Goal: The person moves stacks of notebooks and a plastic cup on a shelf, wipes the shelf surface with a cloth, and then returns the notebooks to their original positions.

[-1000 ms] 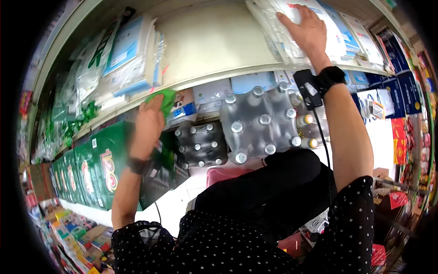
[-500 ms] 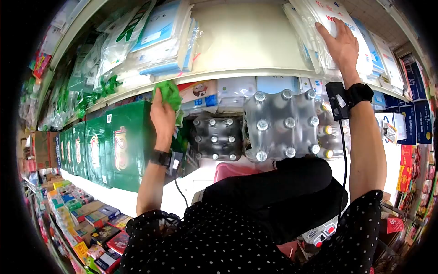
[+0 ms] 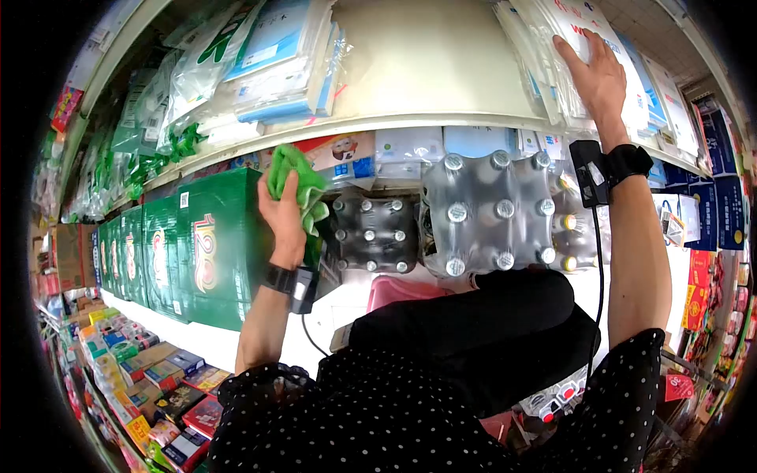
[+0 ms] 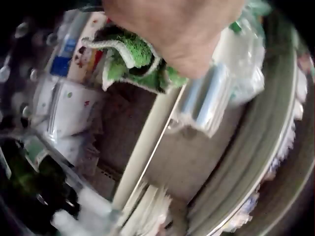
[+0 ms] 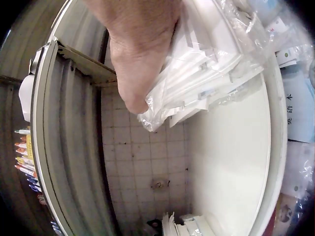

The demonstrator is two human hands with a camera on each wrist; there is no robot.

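My left hand (image 3: 282, 221) grips a crumpled green cloth (image 3: 293, 175) in front of the shelf's front edge, beside a green carton (image 3: 225, 244). In the left wrist view the cloth (image 4: 135, 61) shows a pale hem and hangs out below the hand (image 4: 182, 29). On the upper shelf (image 3: 426, 63), my right hand (image 3: 603, 87) rests with fingers spread on a stack of plastic-wrapped notebooks (image 3: 544, 71). The right wrist view shows that hand (image 5: 140, 54) along the side of the stack (image 5: 211, 64); its fingertips are out of that frame.
More wrapped notebooks (image 3: 276, 71) stand on the shelf's left part. Below are shrink-wrapped bottle packs (image 3: 489, 213), a dark bottle pack (image 3: 371, 236) and a pink basin (image 3: 402, 292). Green cartons line the left. Cables run from both wrist cameras.
The left hand with the cloth has come back from the shelf edge and turned, baring more of the cloth. The right hand stays on the notebooks; the head view has shifted.
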